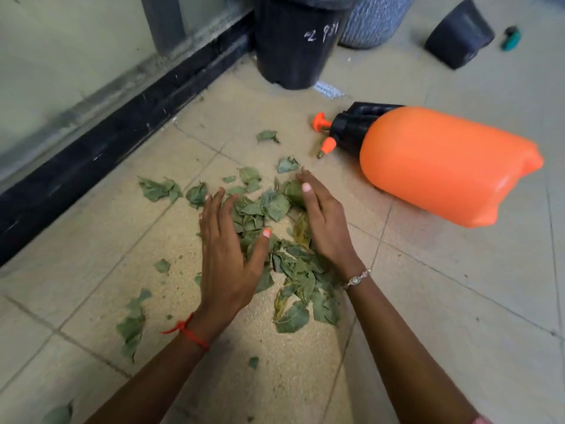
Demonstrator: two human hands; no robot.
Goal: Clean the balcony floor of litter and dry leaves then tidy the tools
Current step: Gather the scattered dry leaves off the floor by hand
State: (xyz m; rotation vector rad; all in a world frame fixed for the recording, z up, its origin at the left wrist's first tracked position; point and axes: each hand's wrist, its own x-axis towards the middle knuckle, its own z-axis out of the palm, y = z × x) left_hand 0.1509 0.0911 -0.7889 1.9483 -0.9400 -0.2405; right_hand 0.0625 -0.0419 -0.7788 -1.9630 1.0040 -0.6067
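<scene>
Dry leaves [276,206] lie in 1 loose heap on the tiled floor [428,286], straight ahead of me and between my palms. The heap's long axis runs away from me, roughly in line with my forearms. My left hand [227,255] flanks it on one side and my right hand [324,221] on the other. Both have straight, spread fingers, grasp nothing, and touch the heap's edges, so neither is nearer. I judge the next move is to press the 2 palms inward and scoop.

About 10 stray leaves lie outside the heap. Most are on my left hand's side and a few are beyond my fingertips.

I count 1 orange sprayer [437,166] lying on its side near my right hand, nozzle pointing away. There are 3 pots: 1 black pot [296,41], 1 grey pot [373,19] and 1 small tipped pot [458,35]. There is also 1 small green item [510,38] that I cannot identify.
</scene>
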